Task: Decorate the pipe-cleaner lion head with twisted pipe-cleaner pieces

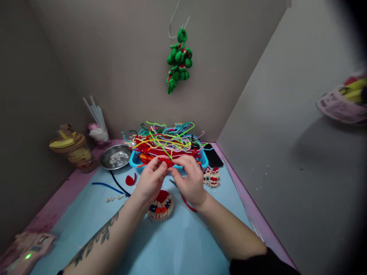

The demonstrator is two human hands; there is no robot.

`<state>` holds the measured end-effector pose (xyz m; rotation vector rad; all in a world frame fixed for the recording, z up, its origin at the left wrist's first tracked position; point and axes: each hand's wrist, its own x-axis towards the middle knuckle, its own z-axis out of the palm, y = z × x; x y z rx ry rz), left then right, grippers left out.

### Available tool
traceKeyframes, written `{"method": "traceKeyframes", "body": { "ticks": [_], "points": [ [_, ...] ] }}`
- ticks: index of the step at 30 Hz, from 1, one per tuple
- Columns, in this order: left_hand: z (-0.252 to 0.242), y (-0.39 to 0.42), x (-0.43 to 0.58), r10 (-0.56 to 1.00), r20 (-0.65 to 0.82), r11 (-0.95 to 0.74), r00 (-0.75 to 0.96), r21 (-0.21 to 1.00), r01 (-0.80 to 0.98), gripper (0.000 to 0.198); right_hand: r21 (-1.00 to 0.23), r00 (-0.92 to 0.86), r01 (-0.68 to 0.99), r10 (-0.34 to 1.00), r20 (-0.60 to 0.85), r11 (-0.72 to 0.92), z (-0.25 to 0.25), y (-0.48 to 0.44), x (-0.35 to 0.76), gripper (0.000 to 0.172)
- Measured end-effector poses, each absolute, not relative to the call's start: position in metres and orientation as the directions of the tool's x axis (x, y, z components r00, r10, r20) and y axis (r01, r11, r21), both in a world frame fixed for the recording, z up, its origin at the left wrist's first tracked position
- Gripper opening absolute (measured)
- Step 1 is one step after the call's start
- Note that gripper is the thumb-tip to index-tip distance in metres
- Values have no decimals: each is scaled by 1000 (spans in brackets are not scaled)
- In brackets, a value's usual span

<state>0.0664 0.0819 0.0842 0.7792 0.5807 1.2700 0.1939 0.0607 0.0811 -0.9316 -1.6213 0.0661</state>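
Between my two hands, in front of the blue tray, is a small red fuzzy piece [166, 162], perhaps bent pipe cleaner. My left hand [151, 178] pinches its left end with thumb and fingers. From the other side my right hand [191, 178] grips it too. Below my hands lies a round lion-dance-like head [161, 206] in red, cream, orange and blue. Scissors [187, 202] with red handles rest partly under my right hand. To the left sits a red curled piece [130, 179], near a blue pipe cleaner [107, 186] and a black one [117, 182].
A blue tray [133, 160] heaped with coloured pipe cleaners [172, 137] stands at the back. Around it are a metal bowl [114, 157], a phone [214, 156] and a smaller cream-and-red head [212, 177]. A pink device [34, 246] lies front left; green knotted figures [179, 57] hang above.
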Motion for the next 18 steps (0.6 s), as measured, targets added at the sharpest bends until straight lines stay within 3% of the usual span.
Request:
{"method": "traceKeyframes", "body": {
  "ticks": [9,18],
  "points": [
    [83,83,58,979,186,-147,84,929,-340,17,-328,-85,645,491,867,690,83,67,203,14],
    [102,76,51,959,270,-258,83,957,-128,11,-328,-127,615,500,857,717,84,68,207,14]
  ]
}}
